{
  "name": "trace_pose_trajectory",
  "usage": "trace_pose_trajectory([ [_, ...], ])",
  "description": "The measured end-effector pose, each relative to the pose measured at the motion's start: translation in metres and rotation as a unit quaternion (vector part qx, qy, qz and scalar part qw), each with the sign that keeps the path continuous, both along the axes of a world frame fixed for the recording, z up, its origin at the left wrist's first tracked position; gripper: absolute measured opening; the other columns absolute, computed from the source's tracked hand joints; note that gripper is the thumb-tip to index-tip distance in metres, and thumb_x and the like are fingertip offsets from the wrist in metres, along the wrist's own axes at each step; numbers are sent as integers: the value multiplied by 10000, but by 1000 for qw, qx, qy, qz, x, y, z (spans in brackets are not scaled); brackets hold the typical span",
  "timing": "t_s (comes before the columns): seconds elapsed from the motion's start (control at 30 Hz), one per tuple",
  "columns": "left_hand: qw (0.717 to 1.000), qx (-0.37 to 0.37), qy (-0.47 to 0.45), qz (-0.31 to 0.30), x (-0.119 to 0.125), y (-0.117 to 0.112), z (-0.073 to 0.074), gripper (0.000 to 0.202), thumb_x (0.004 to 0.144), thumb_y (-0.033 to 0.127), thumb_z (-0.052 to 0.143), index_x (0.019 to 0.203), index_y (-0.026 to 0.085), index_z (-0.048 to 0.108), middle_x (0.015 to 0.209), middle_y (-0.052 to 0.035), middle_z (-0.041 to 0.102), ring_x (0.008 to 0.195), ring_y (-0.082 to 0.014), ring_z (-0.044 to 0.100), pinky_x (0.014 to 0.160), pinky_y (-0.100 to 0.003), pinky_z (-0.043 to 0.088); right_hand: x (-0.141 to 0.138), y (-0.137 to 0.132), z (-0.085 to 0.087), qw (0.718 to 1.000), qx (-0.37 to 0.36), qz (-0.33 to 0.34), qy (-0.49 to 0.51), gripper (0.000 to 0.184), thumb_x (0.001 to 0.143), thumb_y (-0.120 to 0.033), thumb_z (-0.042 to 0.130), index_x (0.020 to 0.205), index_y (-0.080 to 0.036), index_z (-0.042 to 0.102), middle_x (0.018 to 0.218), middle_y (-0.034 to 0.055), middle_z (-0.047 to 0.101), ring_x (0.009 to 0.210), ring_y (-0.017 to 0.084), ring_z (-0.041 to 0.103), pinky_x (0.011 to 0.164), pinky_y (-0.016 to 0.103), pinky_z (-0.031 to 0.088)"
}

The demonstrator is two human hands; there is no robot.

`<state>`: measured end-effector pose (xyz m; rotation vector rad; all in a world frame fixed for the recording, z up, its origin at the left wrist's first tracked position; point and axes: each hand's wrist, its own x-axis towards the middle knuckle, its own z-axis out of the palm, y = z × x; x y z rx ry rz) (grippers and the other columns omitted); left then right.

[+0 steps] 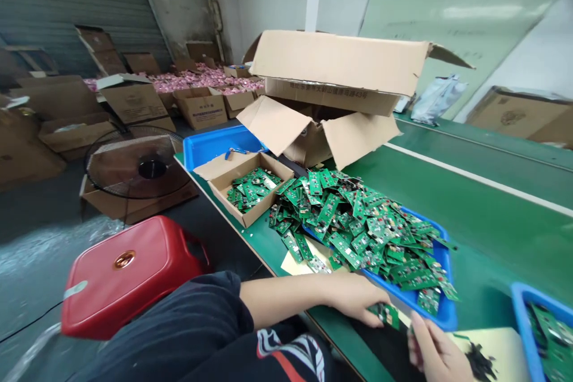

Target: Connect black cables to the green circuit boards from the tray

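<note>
My left hand (pixel 353 301) grips a green circuit board (pixel 385 314) at the near rim of a blue plastic tray (pixel 441 304), which is heaped with similar boards. My right hand (pixel 436 352) is at the bottom edge of the view, close to that board, with a thin dark edge between its fingers that is too small to name. A small heap of black parts (pixel 481 361) lies on a pale sheet (pixel 496 346) just right of it. Behind the tray, a shallow cardboard box (pixel 215 176) holds more green boards (pixel 253 188).
The tray stands on a green workbench (pixel 483 239), with a blue bin of boards (pixel 521 310) at right. A large open carton (pixel 335 65) stands behind it, beside a blue tray holding a blue-handled tool (pixel 235 152). A red stool (pixel 125 274), a floor fan (pixel 138 167) and cartons lie left.
</note>
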<state>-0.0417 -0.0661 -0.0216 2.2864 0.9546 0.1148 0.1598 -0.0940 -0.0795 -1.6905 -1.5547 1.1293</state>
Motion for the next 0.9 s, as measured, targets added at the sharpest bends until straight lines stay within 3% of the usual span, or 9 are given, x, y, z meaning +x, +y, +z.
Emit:
trace_pose_trajectory([
  [0.07,1000,-3,-4,15,-4,-3,4,320,808,319,591,1071,137,590,944,-87,678,840,-224,634,616,-250,425,8,8,8,999,5,-6,-45,532,690,-713,465,588,-200,562,489,29,580,482,186,552,495,281,440],
  [0.17,999,-18,-2,38,-11,-9,9,282,785,316,604,1027,172,595,881,-60,676,788,-212,630,593,-237,401,20,18,16,988,47,-71,-128,430,674,-627,495,638,-209,589,576,55,643,576,235,614,568,324,455],
  [0.33,993,-58,-28,102,-24,-24,13,105,746,220,591,844,185,580,809,-17,642,738,-169,598,603,-216,388,34,21,19,982,74,-111,-130,340,690,-520,460,701,-205,588,644,82,673,634,263,651,634,361,468],
  [0.47,979,-68,-35,190,-33,-33,7,83,782,237,513,826,181,557,777,-25,623,718,-182,588,638,-253,413,37,19,23,975,82,-127,-165,291,718,-457,429,703,-199,564,650,89,673,645,257,655,642,351,465],
  [0.6,953,-88,-57,283,-42,-36,-5,229,776,281,491,969,170,547,853,-66,649,789,-233,616,725,-328,455,36,20,26,966,80,-112,-217,222,767,-365,404,704,-202,541,662,68,667,641,221,642,622,306,444],
  [0.73,925,-136,-107,338,-45,-38,-11,473,726,321,547,1166,160,482,1104,-130,619,967,-273,605,844,-380,458,36,20,24,962,67,-108,-241,183,792,-296,416,697,-202,540,659,47,659,651,198,629,615,272,414],
  [0.8,906,-193,-127,355,-44,-39,-10,581,693,342,588,1224,155,447,1214,-158,555,932,-256,610,780,-355,487,36,22,23,960,59,-105,-253,184,810,-268,409,706,-200,545,629,31,642,615,182,610,600,261,393],
  [0.9,867,-290,-143,379,-39,-40,-4,702,678,384,610,1300,164,370,1179,-161,539,586,-120,542,517,-265,459,35,27,23,952,54,-114,-278,179,817,-231,415,713,-192,555,641,33,629,615,175,585,585,256,351],
])
